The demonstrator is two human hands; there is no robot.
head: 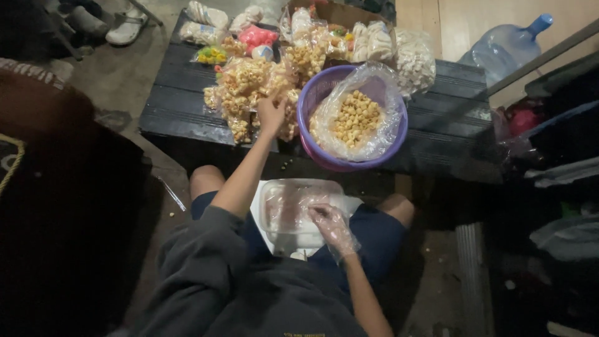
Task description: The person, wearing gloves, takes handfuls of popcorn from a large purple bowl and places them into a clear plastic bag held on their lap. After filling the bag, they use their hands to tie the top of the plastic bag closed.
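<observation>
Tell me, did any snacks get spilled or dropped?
Yes. A few small yellow snack pieces lie loose below the table edge, near the purple bowl, and one more piece sits on the floor.

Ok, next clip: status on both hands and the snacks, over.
Left hand bare, on the sealed snack bags on the black table. Right hand, plastic-gloved, on the white tray in the lap. Purple basin of snacks alongside.

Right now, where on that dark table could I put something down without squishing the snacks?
The dark table is bare on its right side, beyond the purple basin, and along the left edge beside the packed snack bags. The middle and far edge are crowded with bags; the left hand reaches in there.
</observation>
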